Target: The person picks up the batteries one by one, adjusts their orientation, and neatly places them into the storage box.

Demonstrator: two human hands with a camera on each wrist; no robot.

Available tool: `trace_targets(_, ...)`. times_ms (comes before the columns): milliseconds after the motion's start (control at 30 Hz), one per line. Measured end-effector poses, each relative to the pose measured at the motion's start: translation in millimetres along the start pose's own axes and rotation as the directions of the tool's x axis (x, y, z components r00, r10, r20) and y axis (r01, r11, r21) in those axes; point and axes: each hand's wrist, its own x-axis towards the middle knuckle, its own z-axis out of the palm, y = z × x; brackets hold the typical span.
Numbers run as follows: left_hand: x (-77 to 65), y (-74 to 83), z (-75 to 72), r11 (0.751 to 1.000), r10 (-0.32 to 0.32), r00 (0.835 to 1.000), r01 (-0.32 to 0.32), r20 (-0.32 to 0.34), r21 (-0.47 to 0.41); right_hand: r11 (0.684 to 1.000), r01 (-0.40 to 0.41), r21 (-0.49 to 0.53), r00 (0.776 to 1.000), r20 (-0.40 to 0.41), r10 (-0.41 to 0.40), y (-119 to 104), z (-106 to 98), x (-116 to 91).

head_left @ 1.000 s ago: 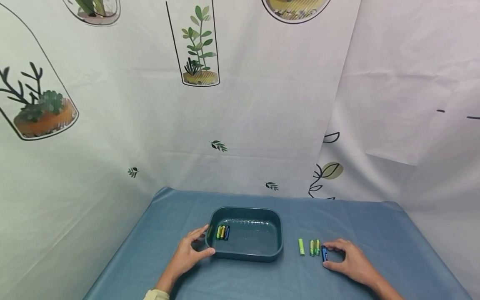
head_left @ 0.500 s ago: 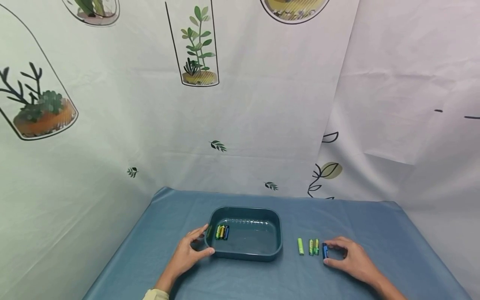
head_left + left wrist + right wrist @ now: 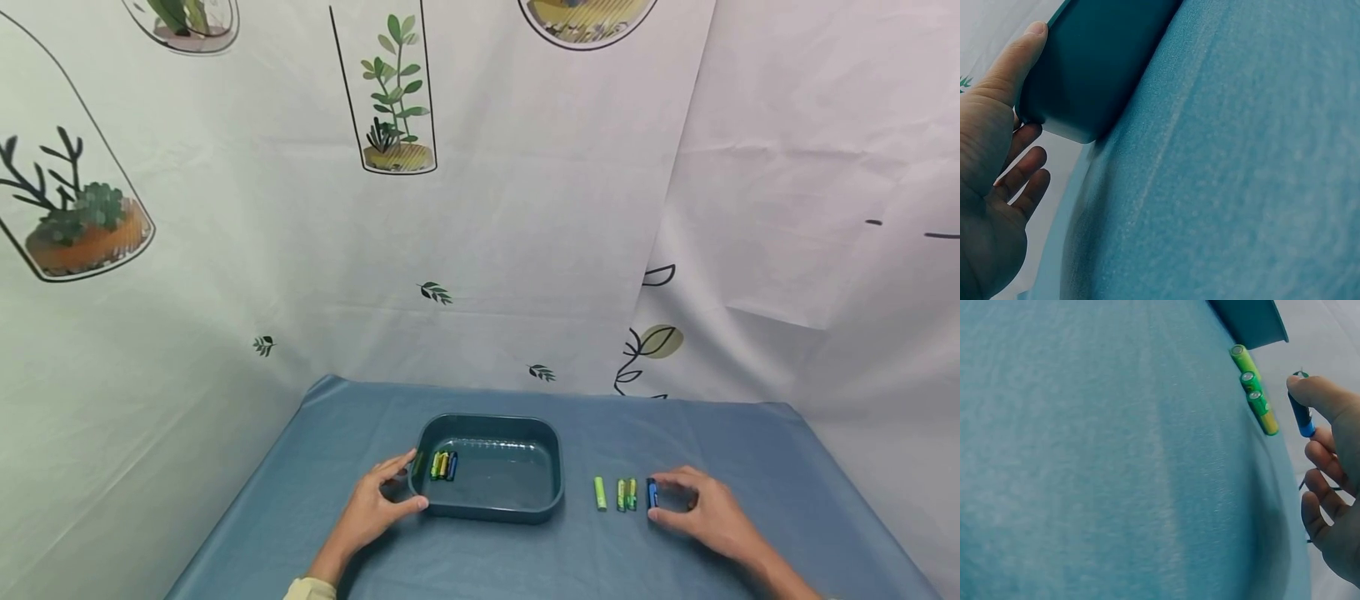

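My right hand (image 3: 708,510) pinches a blue battery (image 3: 652,493) end to end between thumb and fingers. In the right wrist view the blue battery (image 3: 1301,412) is held apart from the cloth. To its left lie two green-and-yellow batteries (image 3: 622,495) side by side, and then a light green battery (image 3: 600,493). My left hand (image 3: 372,504) holds the near left corner of a dark teal tray (image 3: 495,513), thumb along the front side and fingers at the left side. Inside the tray, at its left end, a green, a yellow and a blue battery (image 3: 452,466) lie side by side.
A blue cloth (image 3: 525,558) covers the table. Behind it and along the sides hangs a pale backdrop (image 3: 510,233) printed with plants, close to the table's far edge (image 3: 600,396).
My right hand has shifted slightly right and up with the blue battery, widening the space between it and the green-and-yellow batteries. My left hand and the tray have stayed put.
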Motion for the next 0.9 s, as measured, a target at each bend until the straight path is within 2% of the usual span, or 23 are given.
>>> trace_targets(433,-0.5,0.2,-0.8,1.000,-0.004,1.000,0.004,-0.007,0.003,0.994,0.103,-0.035,0.989,-0.102,-0.106,-17,-13,12)
trace_targets(900,0.8,-0.2,-1.0,1.000,-0.003,1.000,0.003,-0.003,0.000,0.988,0.146,-0.056,0.979,-0.136,-0.152,-48,-20,30)
